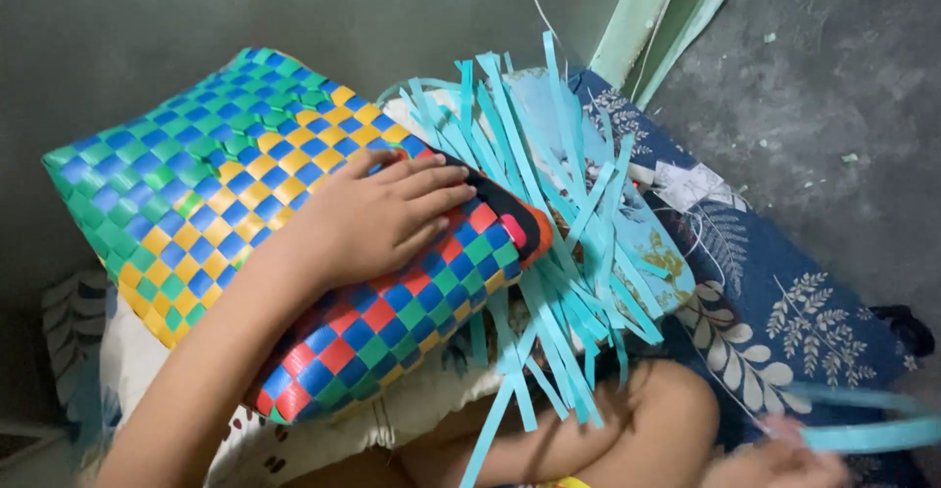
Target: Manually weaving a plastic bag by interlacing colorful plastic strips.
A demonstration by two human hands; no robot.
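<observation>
**Q:** ok so what's hard to see in this one? half of it looks blurry tbh

**A:** yeah, mostly the bottom right. The person's right hand (774, 461) is smeared by blur and partly cut off by the frame edge. It's touching a light blue plastic strip (863, 434) that loops out toward the corner, but can't tell if the fingers are closed on it or just against it. Also the far end of the woven basket (245, 204) disappears under a messy fan of loose blue strips (559, 243), so its rim there is hidden. There's a dark band w/ a pink patch (510, 225) at that edge, can't make out what it is.

**Q:** and the other hand?

**A:** left hand (377, 219) lies flat on the basket's side, fingers spread and pressing down, not wrapped round anything. The forearm comes up from the bottom left.

**Q:** where's the basket sitting?

**A:** across the person's lap, lying on its side, tilted. Checker weave: green/blue/yellow at the far end, red/blue/green nearer the hand. A bare knee (657, 410) shows just below the strips.

**Q:** room?

**A:** grey concrete floor (814, 76), rough, w/ a few pale scraps. Navy cloth w/ white leaf print (784, 312) spread under the person. Pale green strips (667, 8) lean in at the top, cut off by the frame.
</observation>
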